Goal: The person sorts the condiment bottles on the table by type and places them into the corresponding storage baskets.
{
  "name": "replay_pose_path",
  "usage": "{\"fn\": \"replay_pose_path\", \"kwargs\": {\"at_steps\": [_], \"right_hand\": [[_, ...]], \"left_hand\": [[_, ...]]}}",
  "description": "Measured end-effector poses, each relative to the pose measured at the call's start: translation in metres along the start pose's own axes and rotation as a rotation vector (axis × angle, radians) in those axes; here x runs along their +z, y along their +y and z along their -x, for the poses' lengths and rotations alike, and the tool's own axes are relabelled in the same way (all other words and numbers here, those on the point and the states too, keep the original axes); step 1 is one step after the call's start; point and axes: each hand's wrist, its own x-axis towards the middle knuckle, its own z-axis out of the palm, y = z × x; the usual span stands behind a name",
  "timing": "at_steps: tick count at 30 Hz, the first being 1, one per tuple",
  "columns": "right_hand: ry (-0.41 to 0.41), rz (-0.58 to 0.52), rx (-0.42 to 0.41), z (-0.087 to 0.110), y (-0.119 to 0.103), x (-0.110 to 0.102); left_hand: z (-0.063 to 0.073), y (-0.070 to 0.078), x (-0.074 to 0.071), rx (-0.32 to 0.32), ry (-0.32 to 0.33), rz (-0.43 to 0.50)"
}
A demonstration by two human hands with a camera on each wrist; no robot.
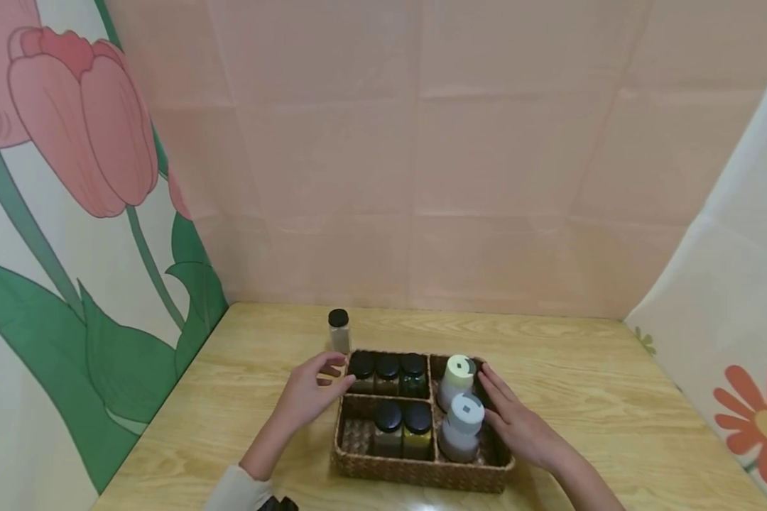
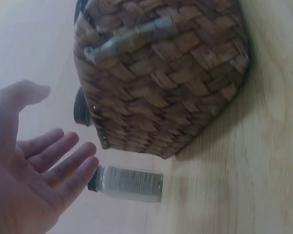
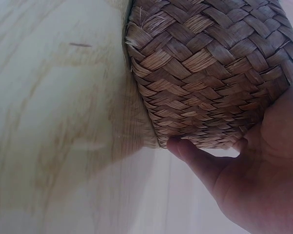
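Note:
A brown woven basket (image 1: 422,474) with compartments stands on the table. My right hand (image 1: 520,426) grips its right wall, thumb over the rim and fingers along the outside; in the right wrist view a fingertip touches the woven corner. At the left rim my left hand (image 1: 309,390) hovers with fingers spread, holding nothing. Three black-lidded jars (image 1: 388,367) fill the back left compartment. Two more jars (image 1: 403,426) stand in the front left one. The right compartment holds a yellow-capped bottle (image 1: 458,376) and a white-capped bottle (image 1: 463,426).
A clear spice jar (image 1: 339,333) with a black lid stands upright behind the basket's back left corner. The wooden table (image 1: 588,376) meets a pink cloth backdrop (image 1: 415,177). Flowered cloths hang at both sides.

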Motion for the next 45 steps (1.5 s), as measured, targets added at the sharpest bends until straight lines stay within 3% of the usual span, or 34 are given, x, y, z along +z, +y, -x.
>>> {"fn": "replay_pose_path", "kwargs": {"at_steps": [6, 13, 27, 40, 45], "right_hand": [[0.007, -0.003, -0.004, 0.002, -0.002, 0.0], [0.014, 0.005, -0.003, 0.002, -0.004, -0.001], [0.043, 0.01, -0.026, 0.004, -0.005, -0.001], [0.03, 0.007, -0.014, 0.003, -0.005, -0.001], [0.023, 0.017, -0.013, 0.003, -0.005, -0.001]], "left_hand": [[-0.007, -0.008, -0.002, -0.019, 0.02, -0.018], [-0.019, -0.014, -0.004, 0.008, 0.069, -0.021], [-0.048, -0.032, -0.01, -0.037, 0.058, -0.091], [-0.062, -0.046, -0.011, -0.065, 0.119, -0.075], [-0.067, -0.047, -0.013, -0.096, 0.114, -0.072]]}}
